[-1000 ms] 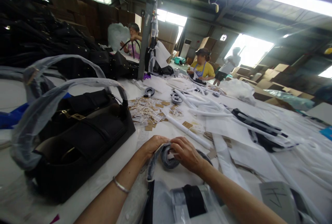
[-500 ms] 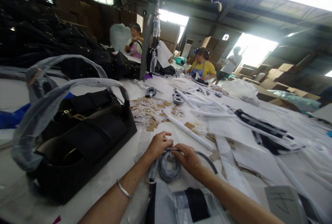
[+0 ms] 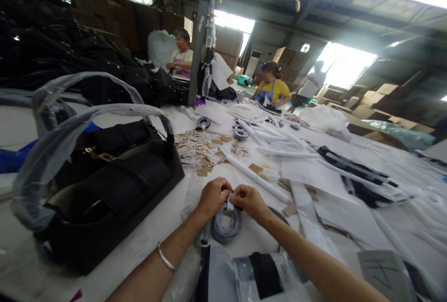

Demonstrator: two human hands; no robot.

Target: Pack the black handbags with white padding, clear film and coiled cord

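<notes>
A coiled strap in clear wrap lies on the white table, just below my hands. My left hand is pinched at the top of the coil. Close against it, my right hand is also pinched, its fingertips nearly meeting the left ones. A small white piece hangs under the fingertips over the coil's upper edge; what each hand grips is too small to name. Left of my hands stands a black handbag with plastic-wrapped handles.
Tan tags with white strings lie beyond my hands. White wrapped tubes and paper sheets cover the right. A metal post rises behind. Two people work across the table; another person stands farther back.
My right fingers have closed into a pinch nearer my left hand. The white piece now shows at the coil's top. The far-left person has lowered their hands.
</notes>
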